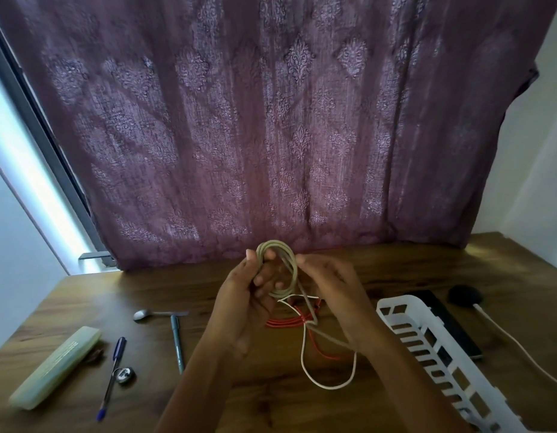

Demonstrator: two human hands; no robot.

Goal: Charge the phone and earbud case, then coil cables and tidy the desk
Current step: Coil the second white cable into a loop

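Head view: I am looking down at a wooden desk (271,407), with both hands raised over its middle, in front of a purple curtain (271,120).
Step in hand: coiling, as I judge it; the charging part looks largely dealt with.
Left hand (249,295): fingers curled through a pale cable (278,245) and holding its wound loops upright.
Right hand (330,289): thumb and fingertips pinch a strand of the same cable at 3 o'clock of the coil.
Loose tail (330,384): it hangs from the hands and lies in an open loop on the desk at 5 o'clock, so several turns are left to wind.
Red cable (286,322): bunched on the desk just under the hands at 6 o'clock. It looks gathered, though I cannot tell if it is tied.
Black case (464,295): at 3 o'clock near the far right edge, with a white lead (520,348) running from it. I take it for the earbud case on charge.
Phone (455,332): a dark slab behind the white basket (405,310) at 4 o'clock; I cannot tell whether it is plugged in.
Left to tidy: at 8 to 9 o'clock lie a spoon (144,315), a green pen (178,345), a blue pen (113,373), a small round metal piece (125,375) and a translucent case (55,368).
Progress: I judge it past the middle, with the coil unfinished and the clearing not yet begun.
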